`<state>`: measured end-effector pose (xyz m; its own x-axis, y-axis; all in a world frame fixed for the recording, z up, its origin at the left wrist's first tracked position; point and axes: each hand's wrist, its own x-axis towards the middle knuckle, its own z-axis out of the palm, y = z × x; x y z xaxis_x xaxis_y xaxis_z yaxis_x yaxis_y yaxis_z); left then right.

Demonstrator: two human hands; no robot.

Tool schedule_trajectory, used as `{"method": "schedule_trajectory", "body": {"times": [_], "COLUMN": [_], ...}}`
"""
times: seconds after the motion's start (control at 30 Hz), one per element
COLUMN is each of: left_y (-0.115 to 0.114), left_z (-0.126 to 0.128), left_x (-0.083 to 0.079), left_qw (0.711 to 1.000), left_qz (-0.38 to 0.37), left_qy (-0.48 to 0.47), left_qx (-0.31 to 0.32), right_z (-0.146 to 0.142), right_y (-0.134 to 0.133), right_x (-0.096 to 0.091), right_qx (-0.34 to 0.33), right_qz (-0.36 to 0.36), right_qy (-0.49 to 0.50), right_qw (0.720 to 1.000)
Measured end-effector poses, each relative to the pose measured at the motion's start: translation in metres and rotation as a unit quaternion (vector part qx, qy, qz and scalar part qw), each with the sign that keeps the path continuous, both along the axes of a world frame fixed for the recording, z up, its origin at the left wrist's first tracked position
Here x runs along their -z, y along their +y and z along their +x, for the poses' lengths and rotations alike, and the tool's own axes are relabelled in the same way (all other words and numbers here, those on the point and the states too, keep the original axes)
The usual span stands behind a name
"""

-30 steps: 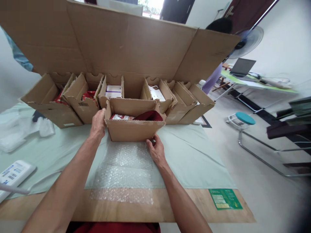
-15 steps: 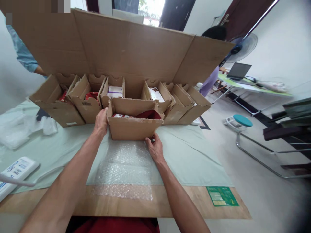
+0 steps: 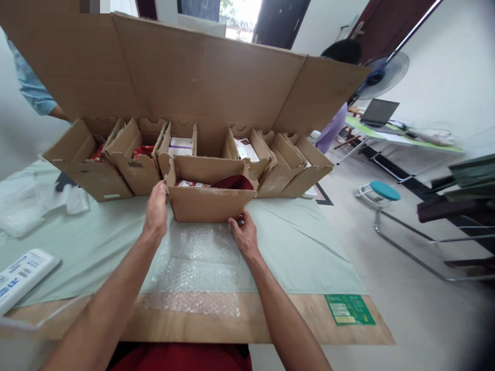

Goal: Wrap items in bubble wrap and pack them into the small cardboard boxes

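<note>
In front of me a small open cardboard box stands before a row of similar boxes. A dark red item and a red-and-white packet show inside it. My left hand lies upright along the box's left side, its fingertips near the top edge and partly hidden. My right hand grips the lower right corner, thumb at the front and fingers around the side. Under and in front of the box a sheet of bubble wrap is spread over the pale green cloth.
Behind stands a large cardboard carton with several narrow boxes along it. Left are crumpled clear plastic and a white package. A green card lies front right. A person's blue sleeve shows far left.
My left hand has slid slightly down the box's left side. The box and my right hand keep their places; the whole view has shifted a little.
</note>
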<state>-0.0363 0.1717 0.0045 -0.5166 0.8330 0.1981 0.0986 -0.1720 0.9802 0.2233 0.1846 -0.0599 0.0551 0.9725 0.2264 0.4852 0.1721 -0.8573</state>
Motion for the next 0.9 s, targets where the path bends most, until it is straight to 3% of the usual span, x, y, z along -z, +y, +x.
{"method": "schedule_trajectory", "body": {"times": [0.13, 0.23, 0.4, 0.5, 0.6, 0.67, 0.73, 0.83, 0.9], "left_y": [-0.033, -0.028, -0.016, -0.045, -0.093, -0.123, -0.141, -0.152, -0.154], "left_z": [0.026, 0.036, 0.031, 0.025, 0.023, 0.024, 0.028, 0.034, 0.035], "left_x": [0.010, 0.007, -0.007, -0.013, -0.010, 0.001, 0.016, 0.040, 0.050], "left_qw": [1.000, 1.000, 1.000, 0.999, 0.988, 0.954, 0.896, 0.809, 0.769], "left_qz": [-0.008, -0.005, -0.017, -0.028, -0.031, -0.053, -0.090, -0.151, -0.172], "left_qy": [-0.030, -0.025, -0.018, 0.024, 0.152, 0.283, 0.409, 0.536, 0.582], "left_qx": [-0.004, 0.005, 0.015, 0.004, 0.009, 0.082, 0.145, 0.190, 0.202], "right_z": [0.000, -0.002, -0.004, 0.009, 0.027, 0.029, 0.017, -0.015, -0.024], "right_y": [0.002, 0.005, 0.005, -0.011, -0.043, -0.067, -0.088, -0.107, -0.111], "right_x": [-0.002, -0.005, -0.013, -0.017, -0.024, -0.029, -0.033, -0.030, -0.025], "right_qx": [0.002, 0.005, -0.006, -0.004, -0.030, -0.082, -0.147, -0.249, -0.288], "right_qz": [-0.006, -0.012, -0.026, -0.014, 0.034, 0.066, 0.086, 0.080, 0.064], "right_qy": [-0.018, -0.031, -0.038, -0.038, -0.069, -0.111, -0.165, -0.270, -0.324], "right_qw": [1.000, 0.999, 0.999, 0.999, 0.997, 0.988, 0.971, 0.927, 0.899]}}
